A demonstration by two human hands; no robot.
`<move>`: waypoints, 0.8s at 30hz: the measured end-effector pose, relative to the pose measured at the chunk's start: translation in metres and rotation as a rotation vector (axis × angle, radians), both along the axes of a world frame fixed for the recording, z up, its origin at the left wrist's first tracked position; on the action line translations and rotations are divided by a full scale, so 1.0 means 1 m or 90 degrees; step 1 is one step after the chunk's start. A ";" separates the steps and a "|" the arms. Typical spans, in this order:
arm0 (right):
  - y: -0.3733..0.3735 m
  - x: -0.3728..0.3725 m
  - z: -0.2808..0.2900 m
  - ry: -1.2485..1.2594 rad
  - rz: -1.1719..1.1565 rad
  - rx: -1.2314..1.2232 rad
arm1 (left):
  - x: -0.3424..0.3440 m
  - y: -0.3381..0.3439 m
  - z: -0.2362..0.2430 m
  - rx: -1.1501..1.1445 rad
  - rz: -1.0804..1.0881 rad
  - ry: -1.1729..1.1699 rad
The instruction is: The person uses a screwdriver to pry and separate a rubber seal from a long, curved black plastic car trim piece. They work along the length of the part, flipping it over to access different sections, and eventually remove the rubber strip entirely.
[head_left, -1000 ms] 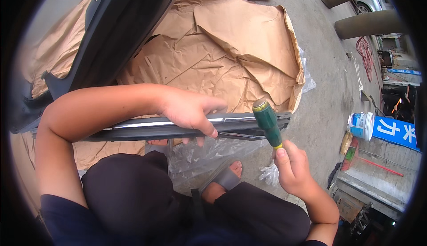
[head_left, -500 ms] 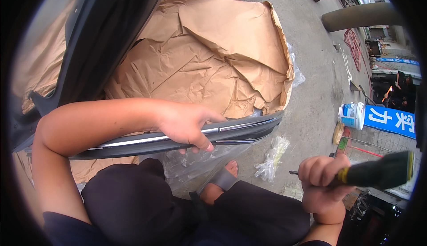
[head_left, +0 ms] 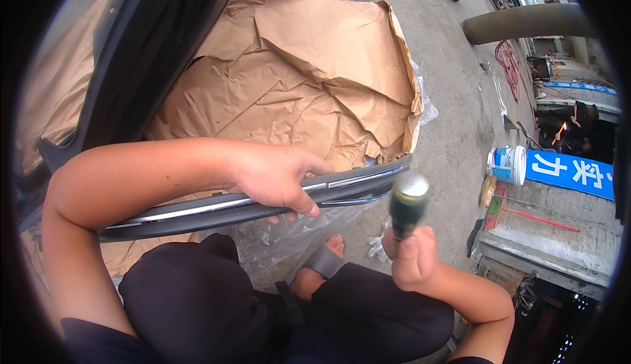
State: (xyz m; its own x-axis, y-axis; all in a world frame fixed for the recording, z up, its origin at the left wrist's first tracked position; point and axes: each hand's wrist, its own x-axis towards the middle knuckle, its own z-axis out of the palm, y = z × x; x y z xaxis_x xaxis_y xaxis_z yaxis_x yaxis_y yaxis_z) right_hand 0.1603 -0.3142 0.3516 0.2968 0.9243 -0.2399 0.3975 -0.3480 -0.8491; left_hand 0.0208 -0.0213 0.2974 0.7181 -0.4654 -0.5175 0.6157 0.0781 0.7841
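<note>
My left hand (head_left: 279,183) grips a long dark car trim piece (head_left: 190,224) with a shiny chrome strip along it, thumb on the near side and fingertips curling out below. The trim runs across in front of me above my knees. My right hand (head_left: 415,259) is closed round a screwdriver (head_left: 407,213) with a thick dark green handle and a round metal end cap, which points up toward me. The screwdriver's shaft is hidden behind the hand. It is held apart from the trim, near its right end.
Crumpled brown paper (head_left: 328,48) spreads beyond the trim. A large dark panel (head_left: 148,48) rises at the left. Clear plastic sheeting (head_left: 263,239) lies under the trim. To the right are a white and blue bucket (head_left: 507,165), a blue sign, thick posts and a red hose (head_left: 508,68).
My right hand has swung left with the screwdriver, from the far right to near the trim's right end, and turned the handle upright. My left hand keeps its grip on the trim.
</note>
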 end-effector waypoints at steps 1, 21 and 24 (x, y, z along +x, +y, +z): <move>0.000 -0.001 -0.008 -0.055 0.025 -0.110 | 0.000 0.000 0.001 0.000 -0.002 0.002; -0.016 0.002 -0.013 0.057 -0.021 0.062 | -0.001 0.000 0.012 0.064 0.021 -0.061; -0.019 0.004 -0.031 -0.016 0.057 0.185 | -0.001 -0.003 0.012 0.060 0.023 -0.072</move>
